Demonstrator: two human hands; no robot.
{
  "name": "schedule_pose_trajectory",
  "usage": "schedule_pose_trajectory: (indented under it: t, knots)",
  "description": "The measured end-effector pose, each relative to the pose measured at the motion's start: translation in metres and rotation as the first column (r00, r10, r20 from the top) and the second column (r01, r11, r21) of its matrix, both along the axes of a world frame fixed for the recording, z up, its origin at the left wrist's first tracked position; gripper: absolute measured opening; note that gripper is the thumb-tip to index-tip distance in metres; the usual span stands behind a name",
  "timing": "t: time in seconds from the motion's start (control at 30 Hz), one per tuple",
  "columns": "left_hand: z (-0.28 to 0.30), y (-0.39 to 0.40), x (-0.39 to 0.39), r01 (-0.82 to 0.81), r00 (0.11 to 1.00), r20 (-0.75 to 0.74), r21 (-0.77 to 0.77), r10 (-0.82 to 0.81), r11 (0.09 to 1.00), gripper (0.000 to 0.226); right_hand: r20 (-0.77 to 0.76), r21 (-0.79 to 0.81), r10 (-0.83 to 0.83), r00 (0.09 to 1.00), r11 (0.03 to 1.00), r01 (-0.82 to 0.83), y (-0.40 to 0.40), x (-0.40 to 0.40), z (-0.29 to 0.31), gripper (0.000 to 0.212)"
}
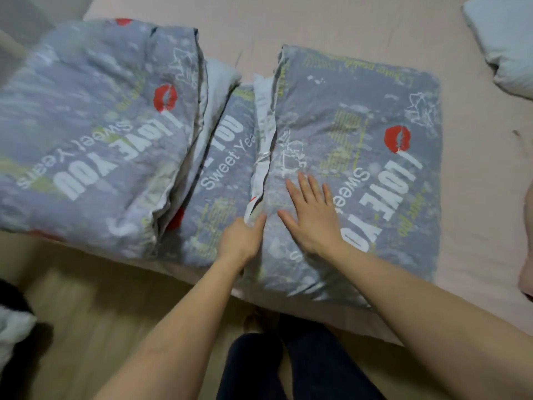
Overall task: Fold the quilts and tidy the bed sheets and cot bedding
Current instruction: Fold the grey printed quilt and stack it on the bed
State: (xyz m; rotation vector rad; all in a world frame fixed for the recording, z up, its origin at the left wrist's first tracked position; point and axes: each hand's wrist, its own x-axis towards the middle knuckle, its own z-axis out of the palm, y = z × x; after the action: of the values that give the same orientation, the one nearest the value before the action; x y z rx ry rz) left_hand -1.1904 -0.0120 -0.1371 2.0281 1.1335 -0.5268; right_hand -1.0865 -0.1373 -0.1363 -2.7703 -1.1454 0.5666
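Observation:
A grey quilt [360, 134] printed with white words and red lips lies folded on the pink bed sheet [476, 197]. Its left part [86, 125] is folded into a thick stack, its right part into a flatter slab, with a lower middle strip between them. My left hand [245, 241] pinches the pale edge of the right fold near the bed's front edge. My right hand [314, 215] lies flat with spread fingers on top of the right fold, pressing it down.
A pale blue pillow [507, 47] lies at the bed's far right corner. The wooden floor [101, 313] runs along the near side of the bed, where my legs in dark trousers [288, 368] stand. A pale cloth [14, 330] lies at the lower left.

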Motion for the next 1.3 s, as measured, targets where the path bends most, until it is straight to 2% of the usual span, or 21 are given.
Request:
schedule_pose_trajectory:
  t: [0.07,0.13,0.17,0.2,0.23,0.3,0.33,0.37,0.47,0.57,0.63,0.67,0.7,0.77,0.8,0.87,0.97,1.03,1.17,1.23,1.3]
  knots:
    - [0.012,-0.001,0.0,0.016,0.993,0.118,0.079,-0.026,0.997,0.053,0.057,0.086,-0.085,0.995,0.993,0.08,0.002,-0.018,0.005,0.064]
    - [0.019,-0.005,0.003,-0.054,0.943,0.333,0.132,0.007,0.99,0.044,0.118,0.243,-0.221,0.968,0.952,0.188,0.002,-0.026,0.007,0.061]
    - [0.018,-0.008,-0.001,-0.083,0.921,0.39,0.151,0.018,0.985,0.04,0.132,0.291,-0.249,0.959,0.935,0.203,0.001,-0.029,0.006,0.061]
    - [0.013,-0.012,-0.013,-0.082,0.929,0.37,0.164,0.015,0.983,0.037,0.132,0.249,-0.196,0.972,0.955,0.159,-0.005,-0.036,0.001,0.062]
    - [0.004,-0.014,-0.024,-0.062,0.958,0.288,0.159,0.013,0.985,0.034,0.103,0.141,-0.084,0.991,0.988,0.069,-0.011,-0.041,-0.003,0.064]
    - [-0.014,-0.014,-0.042,-0.021,0.999,0.042,0.082,0.018,0.996,0.032,0.005,-0.086,0.151,0.989,0.985,-0.15,-0.026,-0.051,-0.014,0.068]
    - [-0.018,-0.011,-0.041,-0.021,0.999,-0.048,0.065,0.025,0.998,0.036,-0.027,-0.129,0.224,0.974,0.966,-0.225,-0.03,-0.052,-0.015,0.068]
    - [-0.019,-0.01,-0.038,0.002,0.997,-0.071,0.094,0.004,0.996,0.044,-0.034,-0.115,0.24,0.97,0.963,-0.242,-0.033,-0.054,-0.015,0.067]
    - [0.0,-0.014,-0.022,0.122,0.985,0.086,0.266,-0.15,0.956,0.068,-0.023,0.117,0.075,0.997,0.991,-0.072,-0.039,-0.055,0.0,0.064]
    - [0.025,-0.03,-0.002,0.234,0.919,0.205,0.401,-0.336,0.886,0.069,-0.048,0.285,-0.275,0.96,0.918,0.278,-0.061,-0.045,0.018,0.066]
    - [0.036,-0.046,0.009,0.38,0.84,0.178,0.48,-0.512,0.791,0.067,-0.108,0.256,-0.501,0.859,0.821,0.511,-0.083,-0.031,0.025,0.073]
    - [0.041,-0.065,0.02,0.457,0.782,0.169,0.498,-0.599,0.737,0.066,-0.142,0.222,-0.611,0.779,0.747,0.627,-0.106,-0.02,0.029,0.077]
    - [0.041,-0.079,0.026,0.514,0.739,0.16,0.494,-0.655,0.701,0.067,-0.191,0.186,-0.698,0.69,0.665,0.723,-0.122,-0.012,0.031,0.082]
    - [0.037,-0.107,0.041,0.581,0.712,0.135,0.439,-0.689,0.686,0.073,-0.319,0.107,-0.818,0.478,0.47,0.876,-0.157,0.004,0.029,0.093]
    - [0.031,-0.121,0.05,0.597,0.721,0.107,0.406,-0.685,0.692,0.077,-0.392,0.064,-0.841,0.373,0.38,0.923,-0.176,0.009,0.025,0.097]
    - [0.021,-0.136,0.061,0.586,0.76,0.047,0.381,-0.648,0.715,0.087,-0.542,0.042,-0.811,0.219,0.234,0.971,-0.197,0.01,0.015,0.096]
    - [-0.002,-0.154,0.084,0.569,0.792,-0.026,0.394,-0.61,0.722,0.1,-0.739,0.016,-0.673,0.006,-0.009,1.0,-0.224,0.014,-0.015,0.092]
    - [-0.013,-0.155,0.09,0.573,0.796,-0.062,0.398,-0.602,0.717,0.105,-0.783,-0.044,-0.616,-0.082,-0.077,0.996,-0.232,0.017,-0.031,0.099]
    - [-0.036,-0.156,0.1,0.608,0.784,-0.141,0.373,-0.605,0.701,0.107,-0.832,-0.113,-0.543,-0.112,-0.031,0.993,-0.245,0.03,-0.061,0.111]
    - [-0.041,-0.155,0.107,0.626,0.773,-0.17,0.362,-0.611,0.691,0.107,-0.837,-0.128,-0.532,-0.125,-0.032,0.991,-0.245,0.031,-0.07,0.099]
    - [-0.041,-0.148,0.114,0.634,0.768,-0.196,0.357,-0.609,0.685,0.107,-0.825,-0.116,-0.549,-0.132,-0.063,0.991,-0.237,0.035,-0.071,0.078]
